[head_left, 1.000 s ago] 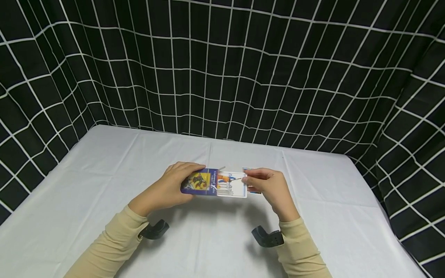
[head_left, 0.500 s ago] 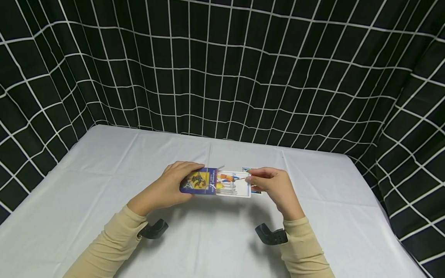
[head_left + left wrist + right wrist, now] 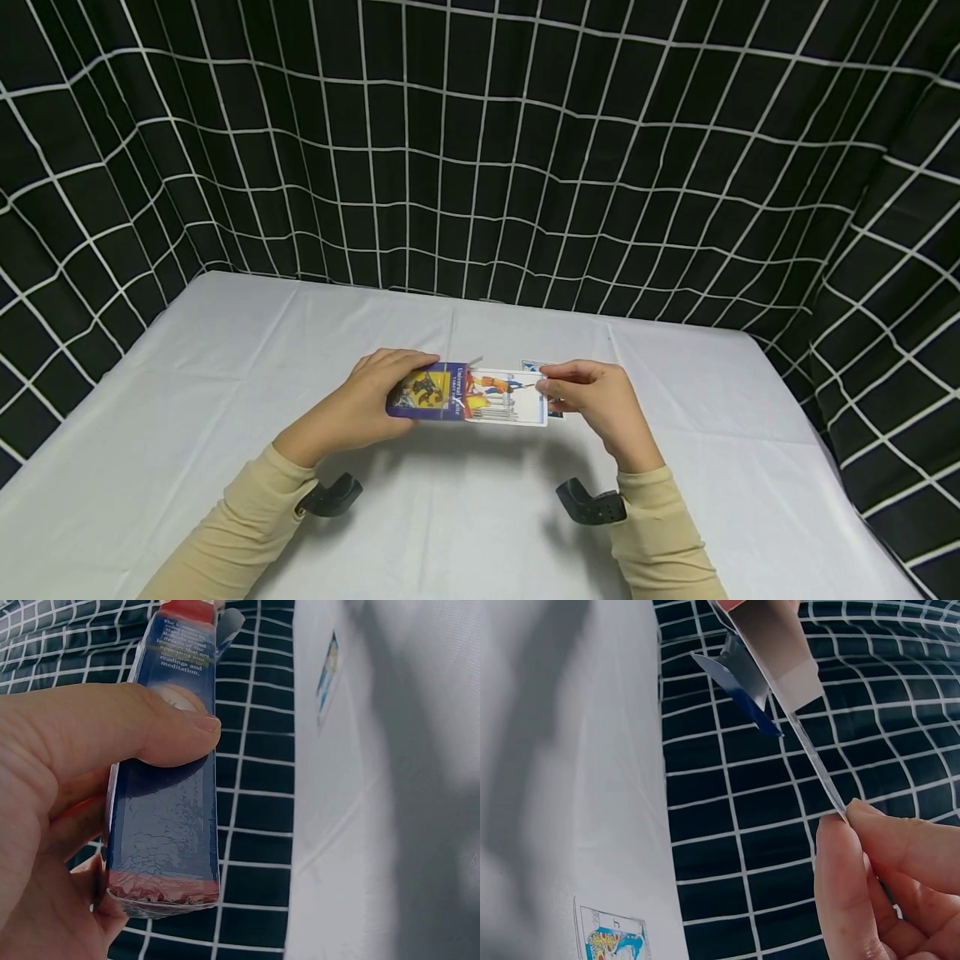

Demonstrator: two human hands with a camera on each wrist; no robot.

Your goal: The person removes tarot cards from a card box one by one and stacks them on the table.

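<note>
My left hand [image 3: 360,408] grips a blue tarot card box [image 3: 426,392] above the table, its yellow-pictured front facing up. In the left wrist view the thumb [image 3: 172,735] lies across the box's narrow blue side. A tarot card [image 3: 504,398] sticks out of the box's right end, picture side up. My right hand [image 3: 600,404] pinches its outer edge between thumb and fingertips. Edge-on in the right wrist view, the card [image 3: 819,766] leaves the box mouth beside a hanging flap [image 3: 739,694]. Behind the right fingers, another card [image 3: 531,365] is partly hidden.
That second card [image 3: 617,943] lies face up on the white-clothed table [image 3: 247,350]. A black curtain with white grid lines [image 3: 465,167] encloses the back and sides. Dark wrist-worn devices [image 3: 592,504] hang at both sleeves.
My right hand has moved slightly right, drawing the card farther out of the box. The left hand and box have stayed nearly still.
</note>
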